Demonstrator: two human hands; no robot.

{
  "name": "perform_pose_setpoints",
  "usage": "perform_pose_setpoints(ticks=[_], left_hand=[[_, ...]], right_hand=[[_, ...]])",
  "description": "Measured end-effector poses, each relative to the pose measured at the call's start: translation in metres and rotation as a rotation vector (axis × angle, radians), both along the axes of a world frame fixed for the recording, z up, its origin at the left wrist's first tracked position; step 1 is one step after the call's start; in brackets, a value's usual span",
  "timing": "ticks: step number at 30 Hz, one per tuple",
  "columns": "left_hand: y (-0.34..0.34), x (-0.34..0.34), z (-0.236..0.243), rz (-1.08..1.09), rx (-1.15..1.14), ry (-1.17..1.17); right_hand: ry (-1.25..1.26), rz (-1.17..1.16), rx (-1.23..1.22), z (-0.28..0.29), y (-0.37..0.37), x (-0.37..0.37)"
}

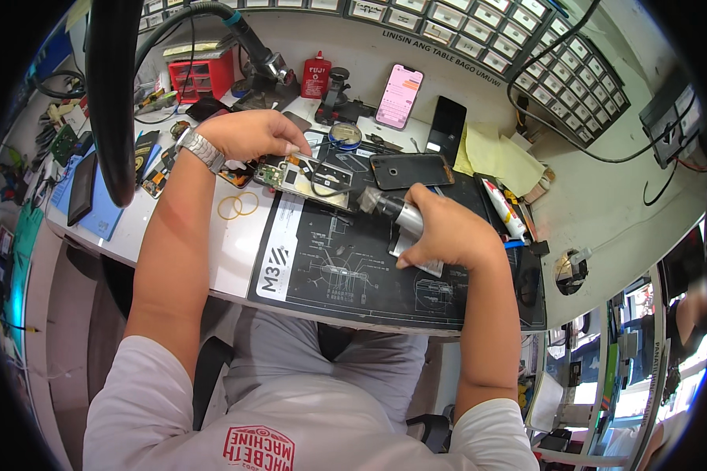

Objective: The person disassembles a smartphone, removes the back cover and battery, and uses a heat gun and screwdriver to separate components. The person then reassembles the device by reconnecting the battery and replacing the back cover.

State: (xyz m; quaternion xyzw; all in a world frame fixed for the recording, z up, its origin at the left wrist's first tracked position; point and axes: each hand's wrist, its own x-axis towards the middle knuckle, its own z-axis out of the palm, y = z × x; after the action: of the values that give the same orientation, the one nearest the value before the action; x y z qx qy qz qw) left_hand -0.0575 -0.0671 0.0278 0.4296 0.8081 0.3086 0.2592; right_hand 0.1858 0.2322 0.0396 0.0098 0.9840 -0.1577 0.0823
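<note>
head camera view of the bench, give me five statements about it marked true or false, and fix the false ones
1. The right hand holds a silver object with a dark neck. True.
2. The metal watch is on the right wrist. False: the metal watch is on the left wrist.
3. The left hand is at the opened phone. True.
4. The yellow rubber bands lie on the black mat. False: the yellow rubber bands lie on the white table, left of the black mat.
5. The red bottle stands left of the phone with the lit screen. True.
</note>
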Motion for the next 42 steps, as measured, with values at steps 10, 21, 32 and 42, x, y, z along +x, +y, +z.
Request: perform_pose_setpoints(ticks=[10,21,32,42], left_hand=[[0.029,0.033,0.005,-0.348,0.115,-0.081],[0.079,0.113,-0.017,-0.434,-0.069,-0.075],[0.074,0.105,-0.006,-0.247,0.01,0.247],[0.084,0.137,-0.026,-0.354,0.127,0.532]], right_hand=[[0.32,-0.334,-0.696,0.014,0.068,-0.031],[0.497,-0.281,-1.032,-0.01,0.036,-0.058],[0.681,-0.218,-1.192,0.003,0.03,-0.048],[0.777,-0.153,-1.402,0.007,-0.002,-0.04]])
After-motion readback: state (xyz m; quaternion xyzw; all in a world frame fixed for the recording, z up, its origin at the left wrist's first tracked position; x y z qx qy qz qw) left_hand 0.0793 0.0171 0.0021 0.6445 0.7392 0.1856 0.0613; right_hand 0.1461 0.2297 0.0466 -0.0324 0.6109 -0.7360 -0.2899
